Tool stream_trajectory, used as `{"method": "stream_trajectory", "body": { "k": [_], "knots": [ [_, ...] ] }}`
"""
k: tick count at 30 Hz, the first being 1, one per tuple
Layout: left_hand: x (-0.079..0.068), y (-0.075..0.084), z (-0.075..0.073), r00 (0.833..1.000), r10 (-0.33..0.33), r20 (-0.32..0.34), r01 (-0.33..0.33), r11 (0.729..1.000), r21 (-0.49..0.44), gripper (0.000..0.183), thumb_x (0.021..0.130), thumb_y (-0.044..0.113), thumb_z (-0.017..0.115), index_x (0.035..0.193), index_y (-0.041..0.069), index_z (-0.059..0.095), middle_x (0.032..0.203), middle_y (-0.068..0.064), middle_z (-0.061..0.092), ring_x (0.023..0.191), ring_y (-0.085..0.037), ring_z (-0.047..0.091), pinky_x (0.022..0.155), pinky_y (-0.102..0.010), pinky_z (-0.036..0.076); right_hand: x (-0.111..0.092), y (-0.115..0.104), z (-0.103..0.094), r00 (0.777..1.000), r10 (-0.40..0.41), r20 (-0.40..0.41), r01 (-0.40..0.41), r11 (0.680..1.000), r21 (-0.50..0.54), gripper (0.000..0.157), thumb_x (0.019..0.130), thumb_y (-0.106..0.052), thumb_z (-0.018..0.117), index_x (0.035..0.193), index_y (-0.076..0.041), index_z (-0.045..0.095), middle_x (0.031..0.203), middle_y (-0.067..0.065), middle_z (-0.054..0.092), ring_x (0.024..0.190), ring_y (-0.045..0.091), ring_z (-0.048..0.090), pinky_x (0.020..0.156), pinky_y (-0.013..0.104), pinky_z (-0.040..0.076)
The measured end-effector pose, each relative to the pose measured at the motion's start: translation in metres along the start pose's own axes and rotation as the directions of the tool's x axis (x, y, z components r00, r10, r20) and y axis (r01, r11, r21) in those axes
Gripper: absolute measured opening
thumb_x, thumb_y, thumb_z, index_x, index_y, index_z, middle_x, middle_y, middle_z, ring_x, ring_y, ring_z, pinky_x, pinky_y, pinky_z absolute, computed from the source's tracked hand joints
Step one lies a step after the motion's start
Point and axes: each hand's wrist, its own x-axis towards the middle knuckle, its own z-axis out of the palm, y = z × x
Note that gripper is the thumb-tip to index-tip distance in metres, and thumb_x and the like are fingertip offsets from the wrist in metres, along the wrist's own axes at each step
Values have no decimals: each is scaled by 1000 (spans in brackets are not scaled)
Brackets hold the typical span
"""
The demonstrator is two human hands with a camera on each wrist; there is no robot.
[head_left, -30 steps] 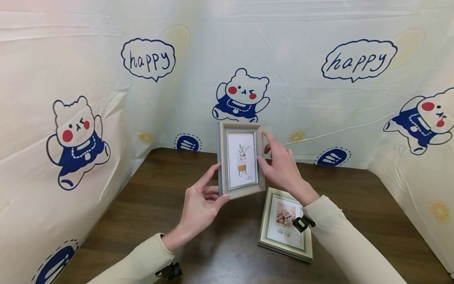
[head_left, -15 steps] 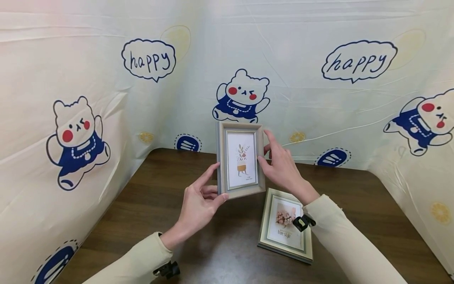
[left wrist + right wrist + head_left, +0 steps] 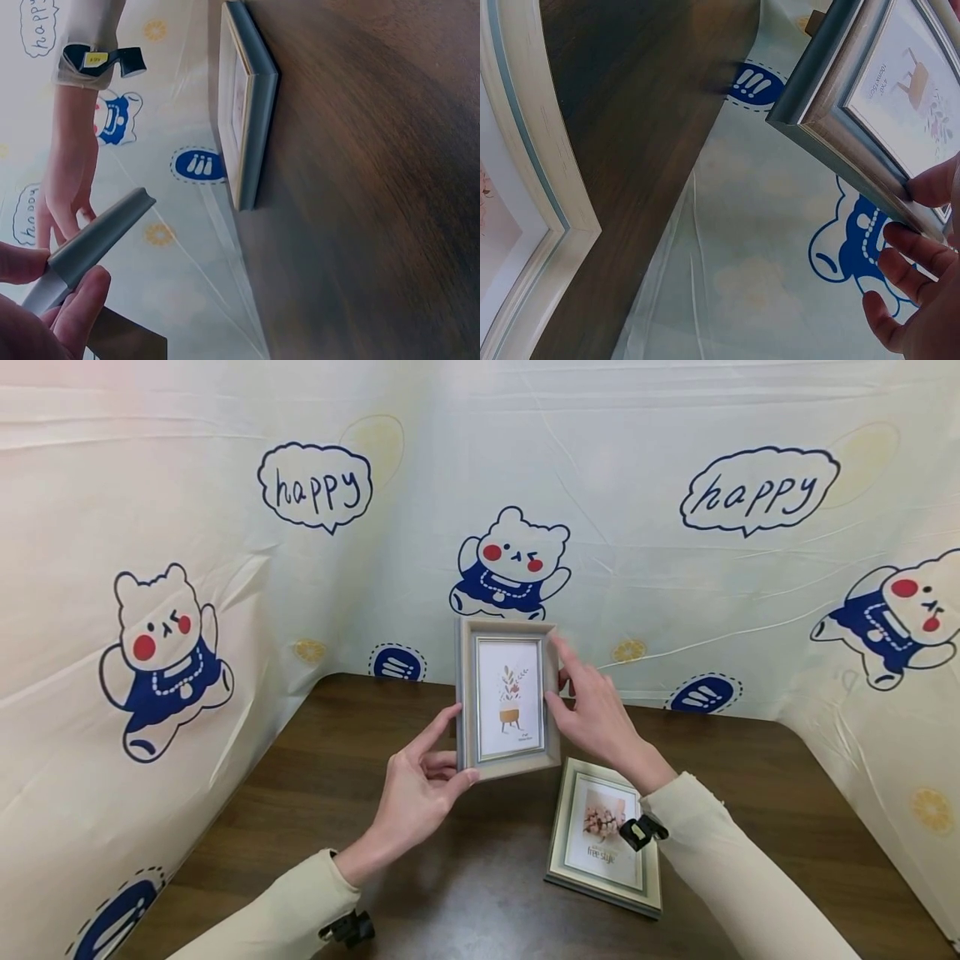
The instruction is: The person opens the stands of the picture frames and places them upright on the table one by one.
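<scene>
In the head view, a grey-beige picture frame [image 3: 467, 693] with a potted-plant print is held up, tilted, above the table. My left hand [image 3: 412, 793] grips its lower left corner, thumb on the front and other fingers at the side and behind. The right hand [image 3: 596, 706] pinches the frame's right edge; in the right wrist view its thumb [image 3: 934, 184] lies on the front. Behind the held frame, a brown flap [image 3: 131, 337] shows in the left wrist view. A second picture frame [image 3: 600, 827], with a flower print and "free style" lettering, lies face up under the right forearm.
A dark wooden table [image 3: 315, 777] lies under both hands. Around its back and sides hangs a pale curtain [image 3: 622, 568] printed with bears and "happy" bubbles. Dark wrist cameras [image 3: 643, 832] sit on both sleeves.
The held frame has shifted very slightly left, and the left hand with it. My right index finger has moved a little inward onto the frame's upper right edge. The lying frame has not moved.
</scene>
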Motion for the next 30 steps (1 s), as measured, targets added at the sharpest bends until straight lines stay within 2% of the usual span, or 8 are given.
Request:
{"method": "stream_trajectory", "body": {
  "k": [10, 16, 19, 25, 30],
  "knots": [
    [1, -4, -6, 999, -32, 35, 32, 999, -10, 90, 87, -11, 80, 159, 30, 47, 108, -17, 78, 91, -27, 78, 80, -34, 63, -3, 1, 0, 1000, 3, -8, -3, 1000, -1, 79, 98, -11, 70, 167, -17, 31, 97, 8, 65, 83, 25, 53, 76, 40, 35],
    [3, -5, -10, 998, -36, 55, 38, 999, -24, 90, 88, -9, 79, 157, 38, 47, 110, -13, 78, 93, -24, 78, 80, -36, 63, -3, -2, -2, 1000, 14, -9, -13, 997, 80, 81, 96, -6, 70, 166, -17, 32, 97, 9, 64, 84, 25, 56, 67, 36, 49],
    [4, -8, -12, 997, -29, 65, 32, 999, -40, 90, 88, -10, 79, 157, 37, 46, 108, -12, 79, 93, -24, 78, 79, -37, 63, -3, -1, -3, 1000, 22, -4, -21, 991, 132, 81, 96, -3, 70, 166, -18, 33, 98, 8, 64, 86, 26, 57, 65, 36, 52],
    [4, -12, -15, 997, -14, 81, 19, 998, -61, 90, 88, -11, 78, 158, 35, 46, 106, -13, 79, 92, -25, 78, 78, -38, 63, -4, 3, -3, 1000, 22, 0, -22, 987, 160, 81, 95, -4, 72, 166, -20, 35, 98, 8, 64, 87, 27, 58, 64, 35, 51],
    [2, -13, -17, 996, -8, 85, 12, 999, -44, 90, 88, -10, 78, 158, 36, 45, 107, -12, 79, 91, -24, 78, 78, -38, 63, -5, 3, -4, 1000, 11, 11, -12, 987, 161, 82, 95, -7, 73, 166, -22, 34, 99, 6, 64, 88, 26, 58, 65, 35, 51]
  ]
}}
